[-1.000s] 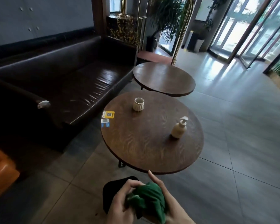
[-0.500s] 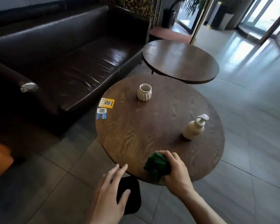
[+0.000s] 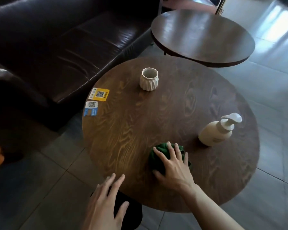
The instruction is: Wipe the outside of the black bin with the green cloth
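Note:
The green cloth (image 3: 154,156) lies bunched on the round wooden table (image 3: 123,130), near its front edge. My right hand (image 3: 172,165) rests flat on top of the cloth, fingers spread. The black bin (image 3: 135,214) stands on the floor below the table's near edge, mostly hidden by the tabletop and my left hand. My left hand (image 3: 105,205) hovers above the bin with fingers apart, holding nothing.
A white ribbed cup (image 3: 148,79) and a cream pump bottle (image 3: 218,130) stand on the table. Two QR stickers (image 3: 98,94) sit at its left edge. A dark leather sofa (image 3: 56,47) is on the left, a second round table (image 3: 203,37) behind.
My right hand carried the cloth from beside the bin up onto the table and now lies flat over it. My left hand let go of the cloth and opened above the bin.

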